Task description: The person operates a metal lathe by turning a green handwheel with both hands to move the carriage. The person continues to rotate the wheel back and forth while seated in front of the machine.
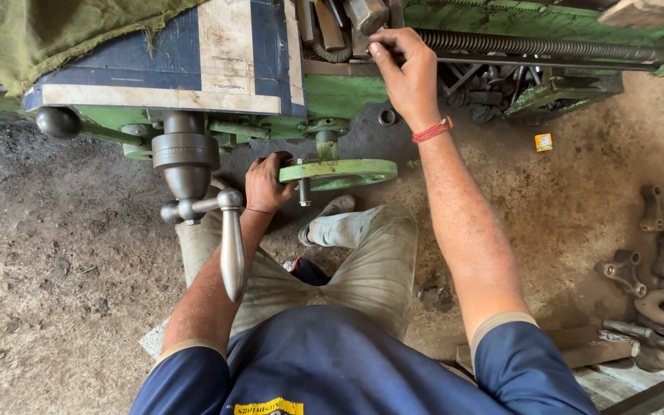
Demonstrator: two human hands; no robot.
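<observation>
The green handwheel, a flat painted metal disc with one steel peg beneath, sits on the lathe apron front. The left hand is closed on its rim. The right hand curls around the ribbed leadscrew. One polished steel lever hangs alongside.

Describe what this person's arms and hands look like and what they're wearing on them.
Both arms are bare below short navy blue sleeves with tan cuff bands. The right hand has a red thread band around its wrist. The left hand has a thin dark thread at its wrist. No gloves, no rings visible.
</observation>
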